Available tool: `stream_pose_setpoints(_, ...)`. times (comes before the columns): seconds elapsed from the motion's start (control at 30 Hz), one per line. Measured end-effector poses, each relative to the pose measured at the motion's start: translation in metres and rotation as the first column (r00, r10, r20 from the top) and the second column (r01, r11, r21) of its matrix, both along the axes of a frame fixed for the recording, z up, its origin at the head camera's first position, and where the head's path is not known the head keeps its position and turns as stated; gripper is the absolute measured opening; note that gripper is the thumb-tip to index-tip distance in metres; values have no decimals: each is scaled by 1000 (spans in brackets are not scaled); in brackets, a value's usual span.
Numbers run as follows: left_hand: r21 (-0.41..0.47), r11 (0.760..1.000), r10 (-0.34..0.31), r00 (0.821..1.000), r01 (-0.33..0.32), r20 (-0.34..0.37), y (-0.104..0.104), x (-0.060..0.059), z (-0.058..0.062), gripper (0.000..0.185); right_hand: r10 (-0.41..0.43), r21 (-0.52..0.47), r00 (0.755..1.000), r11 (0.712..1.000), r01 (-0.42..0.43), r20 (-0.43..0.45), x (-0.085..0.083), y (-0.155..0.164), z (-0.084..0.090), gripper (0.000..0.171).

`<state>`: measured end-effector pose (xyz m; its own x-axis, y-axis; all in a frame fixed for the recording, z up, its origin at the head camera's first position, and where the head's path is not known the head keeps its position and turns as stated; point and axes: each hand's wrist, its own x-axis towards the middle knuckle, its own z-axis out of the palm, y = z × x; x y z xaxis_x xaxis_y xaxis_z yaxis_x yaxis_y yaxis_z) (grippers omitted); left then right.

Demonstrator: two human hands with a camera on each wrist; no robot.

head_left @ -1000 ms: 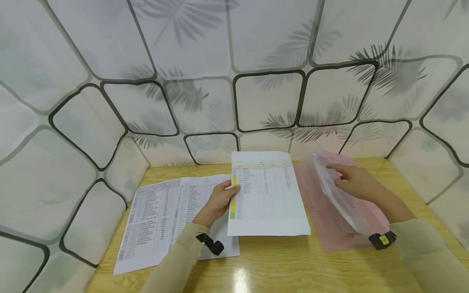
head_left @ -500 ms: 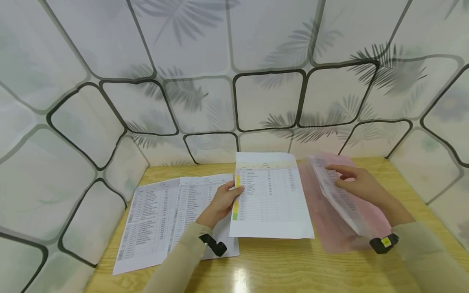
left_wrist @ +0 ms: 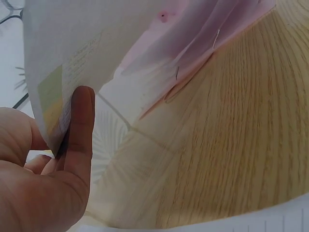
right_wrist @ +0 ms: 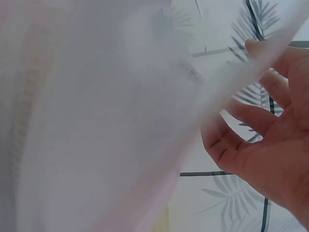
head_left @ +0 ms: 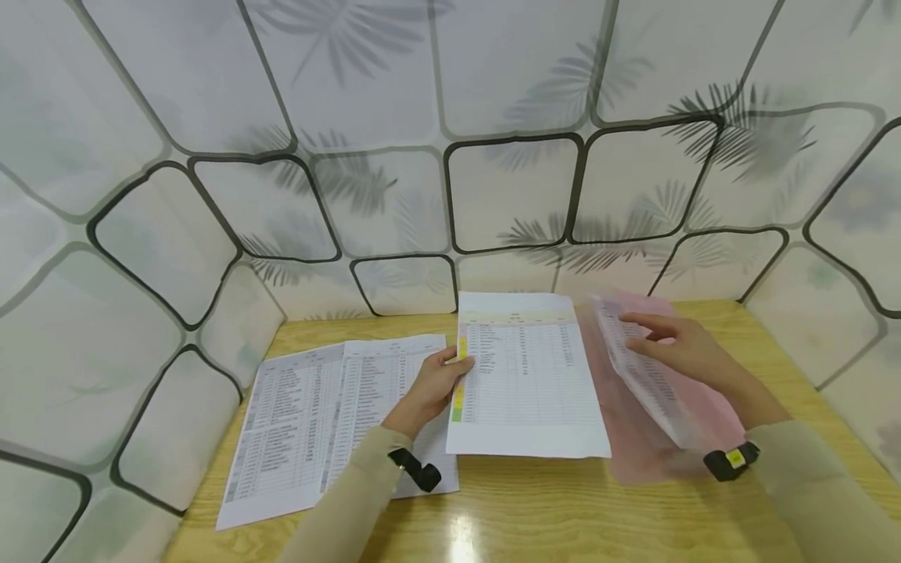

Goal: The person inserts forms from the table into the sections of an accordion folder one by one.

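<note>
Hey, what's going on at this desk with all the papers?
A person is sorting printed sheets on a wooden table. The left hand pinches the left edge of a printed table sheet, lifted off the wood. The right hand holds up the clear flap of a pink folder with pages inside. Two more printed sheets lie flat on the left.

The head view looks forward and down from above the wooden table (head_left: 563,508), wide enough to take in both hands and the leaf-patterned wall. The left wrist view sits low and very close beneath the printed sheet (left_wrist: 72,53), facing up and across the table, with the pink folder (left_wrist: 193,34) in its upper part. The right wrist view looks up along the lifted folder flap (right_wrist: 96,121), which fills the left of the frame; all three views show that folder.
</note>
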<state>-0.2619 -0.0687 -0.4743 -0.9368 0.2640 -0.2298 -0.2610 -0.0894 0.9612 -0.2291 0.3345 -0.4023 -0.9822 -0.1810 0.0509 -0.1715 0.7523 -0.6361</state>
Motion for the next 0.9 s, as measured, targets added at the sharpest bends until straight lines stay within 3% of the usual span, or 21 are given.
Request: stream_pose_setpoints(0.9,-105,993,53,996,-61,-73,17,4,-3,40,11,-27,1000,1000,-10,4,-3,-23,9,56)
